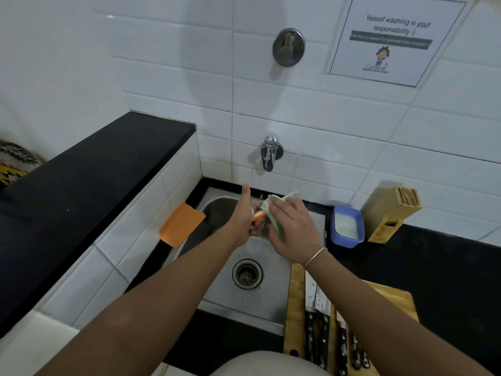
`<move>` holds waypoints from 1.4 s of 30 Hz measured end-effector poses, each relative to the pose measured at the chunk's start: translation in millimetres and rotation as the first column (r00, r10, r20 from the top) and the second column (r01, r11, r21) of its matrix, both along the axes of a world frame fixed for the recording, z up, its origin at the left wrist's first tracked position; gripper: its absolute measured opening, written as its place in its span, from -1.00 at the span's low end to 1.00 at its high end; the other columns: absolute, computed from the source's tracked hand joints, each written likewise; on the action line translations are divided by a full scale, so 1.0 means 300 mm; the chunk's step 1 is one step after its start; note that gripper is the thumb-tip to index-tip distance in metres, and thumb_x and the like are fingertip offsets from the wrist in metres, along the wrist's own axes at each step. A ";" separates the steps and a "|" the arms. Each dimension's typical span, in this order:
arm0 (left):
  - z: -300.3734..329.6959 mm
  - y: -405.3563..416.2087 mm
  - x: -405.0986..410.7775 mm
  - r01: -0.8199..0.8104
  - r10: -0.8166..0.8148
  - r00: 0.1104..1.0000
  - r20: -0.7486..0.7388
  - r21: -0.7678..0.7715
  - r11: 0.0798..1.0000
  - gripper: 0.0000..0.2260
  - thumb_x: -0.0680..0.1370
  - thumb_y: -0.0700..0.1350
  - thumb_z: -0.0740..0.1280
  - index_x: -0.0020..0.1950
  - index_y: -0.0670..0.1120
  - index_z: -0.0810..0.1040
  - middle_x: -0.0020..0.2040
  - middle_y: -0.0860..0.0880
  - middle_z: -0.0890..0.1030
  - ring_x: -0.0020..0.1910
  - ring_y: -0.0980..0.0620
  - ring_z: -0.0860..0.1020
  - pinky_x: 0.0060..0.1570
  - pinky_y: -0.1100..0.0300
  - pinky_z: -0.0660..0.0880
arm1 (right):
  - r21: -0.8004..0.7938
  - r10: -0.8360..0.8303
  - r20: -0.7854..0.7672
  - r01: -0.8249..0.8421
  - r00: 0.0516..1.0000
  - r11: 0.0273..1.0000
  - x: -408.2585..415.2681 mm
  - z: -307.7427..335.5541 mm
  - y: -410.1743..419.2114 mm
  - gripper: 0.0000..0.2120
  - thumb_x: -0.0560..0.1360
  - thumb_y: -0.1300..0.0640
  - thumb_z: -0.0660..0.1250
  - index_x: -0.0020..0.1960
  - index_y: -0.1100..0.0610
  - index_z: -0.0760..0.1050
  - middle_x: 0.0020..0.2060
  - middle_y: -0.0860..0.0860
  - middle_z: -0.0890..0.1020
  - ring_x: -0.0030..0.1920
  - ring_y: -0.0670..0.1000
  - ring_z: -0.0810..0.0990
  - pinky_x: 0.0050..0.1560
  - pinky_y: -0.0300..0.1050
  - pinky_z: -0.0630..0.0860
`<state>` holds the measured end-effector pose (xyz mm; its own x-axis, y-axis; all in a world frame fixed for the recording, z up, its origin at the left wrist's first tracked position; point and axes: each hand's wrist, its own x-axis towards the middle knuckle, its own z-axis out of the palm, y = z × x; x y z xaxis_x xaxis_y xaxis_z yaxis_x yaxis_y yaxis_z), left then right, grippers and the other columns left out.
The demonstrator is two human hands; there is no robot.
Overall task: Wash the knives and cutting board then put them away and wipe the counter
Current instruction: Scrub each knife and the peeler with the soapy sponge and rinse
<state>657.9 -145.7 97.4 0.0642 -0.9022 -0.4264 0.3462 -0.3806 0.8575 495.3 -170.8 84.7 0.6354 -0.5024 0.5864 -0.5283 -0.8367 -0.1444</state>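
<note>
1. Left hand point(241, 221) grips orange-handled knife point(259, 214) over sink point(271, 302), under tap point(269, 154).
2. Right hand point(291, 229) clamps green sponge point(273, 215) on its blade.
3. Board point(295, 308) with black knives point(320, 335) on counter point(447, 270), right of sink.

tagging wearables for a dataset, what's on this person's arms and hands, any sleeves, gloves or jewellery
Both forearms are bare up to the frame's edge: no sleeves show. The left hand wears no glove, ring or band that can be seen. The right hand is also ungloved; a thin pale bangle circles its wrist.
</note>
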 end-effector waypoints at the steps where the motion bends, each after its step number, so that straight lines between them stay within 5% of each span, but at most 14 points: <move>1: -0.002 -0.004 -0.001 -0.002 0.002 1.000 -0.028 0.000 1.000 -0.28 0.60 0.45 -0.14 -0.36 -0.11 0.38 -0.58 -0.05 0.32 -0.66 0.07 0.20 -0.62 0.32 0.16 | 0.008 -0.004 -0.039 0.005 0.999 1.000 -0.004 -0.004 0.010 -0.51 0.45 0.13 0.37 0.35 0.27 0.53 0.37 0.14 0.53 0.17 0.20 0.46 0.28 0.02 0.44; 5: -0.014 -0.002 0.006 0.033 -0.033 0.998 -0.046 -0.008 0.999 -0.26 0.60 0.46 -0.13 -0.34 -0.11 0.45 -0.55 -0.06 0.30 -0.63 0.07 0.18 -0.56 0.26 0.09 | 0.026 -0.043 -0.191 0.049 0.981 0.998 -0.021 -0.011 0.029 -0.41 0.43 0.13 0.28 0.45 0.19 0.43 0.49 0.07 0.41 0.23 0.21 0.43 0.14 0.12 0.49; 10: 0.008 -0.010 -0.014 0.065 -0.066 0.998 -0.017 -0.022 0.998 -0.24 0.62 0.43 -0.15 -0.20 -0.15 0.53 -0.54 -0.04 0.30 -0.61 0.08 0.17 -0.58 0.25 0.11 | 0.110 -0.183 -0.077 0.190 0.980 0.976 -0.025 0.008 0.018 -0.44 0.42 0.15 0.23 0.41 0.21 0.46 0.42 0.11 0.47 0.17 0.22 0.44 0.13 0.18 0.49; 16: 0.027 -0.021 -0.009 0.004 -0.005 1.000 0.015 0.012 1.000 -0.29 0.62 0.43 -0.09 -0.36 -0.06 0.50 -0.51 -0.02 0.35 -0.62 0.08 0.23 -0.56 0.28 0.13 | 0.000 0.104 -0.164 -0.106 0.981 0.994 -0.013 0.008 0.042 -0.50 0.46 0.21 0.27 0.39 0.30 0.47 0.38 0.21 0.48 0.21 0.26 0.46 0.29 0.14 0.45; 20: 0.018 -0.020 0.000 0.088 -0.084 0.992 0.090 -0.037 0.995 -0.19 0.62 0.42 -0.17 -0.13 -0.16 0.63 -0.53 -0.01 0.31 -0.59 0.09 0.19 -0.56 0.23 0.15 | 0.102 -0.131 -0.040 0.134 0.991 0.986 -0.054 0.020 -0.011 -0.54 0.49 0.23 0.28 0.38 0.29 0.46 0.37 0.21 0.47 0.21 0.21 0.42 0.24 0.16 0.47; 25: 0.039 -0.026 -0.029 -0.014 0.011 0.983 0.186 0.016 1.000 -0.39 0.67 0.33 -0.02 -0.19 -0.08 0.55 -0.44 0.00 0.53 -0.51 0.09 0.44 -0.45 0.21 0.30 | -0.005 0.181 -0.143 -0.184 0.973 0.983 -0.018 0.016 0.052 -0.62 0.51 0.24 0.28 0.29 0.33 0.53 0.26 0.26 0.53 0.15 0.21 0.47 0.29 0.07 0.43; 31: 0.012 -0.022 -0.021 0.157 -0.096 0.904 0.417 -0.114 0.981 -0.50 0.70 0.15 0.19 -0.11 -0.20 0.70 -0.49 -0.03 0.24 -0.54 0.05 0.18 -0.52 0.22 0.15 | 0.163 -0.157 0.091 0.141 0.983 0.977 -0.081 0.002 -0.044 -0.60 0.47 0.23 0.25 0.27 0.30 0.57 0.23 0.21 0.55 0.15 0.19 0.46 0.26 0.03 0.42; 37: 0.032 -0.013 -0.012 0.223 -0.127 0.830 0.543 -0.115 0.968 -0.53 0.69 0.12 0.23 -0.05 -0.23 0.72 -0.50 -0.05 0.28 -0.56 0.07 0.21 -0.53 0.25 0.19 | 0.248 -0.317 0.065 0.292 0.946 0.924 -0.130 -0.001 -0.070 -0.58 0.47 0.12 0.17 0.18 0.27 0.63 0.16 0.19 0.59 0.15 0.18 0.43 0.21 0.10 0.47; 42: 0.021 -0.013 -0.008 0.245 -0.145 0.819 0.555 -0.109 0.963 -0.55 0.67 0.12 0.28 -0.10 -0.22 0.72 -0.48 -0.07 0.30 -0.54 0.06 0.23 -0.51 0.24 0.20 | 0.107 -0.178 -0.100 0.188 0.979 0.976 -0.120 0.022 -0.050 -0.62 0.44 0.13 0.20 0.11 0.28 0.64 0.12 0.19 0.61 0.07 0.22 0.49 0.06 0.07 0.51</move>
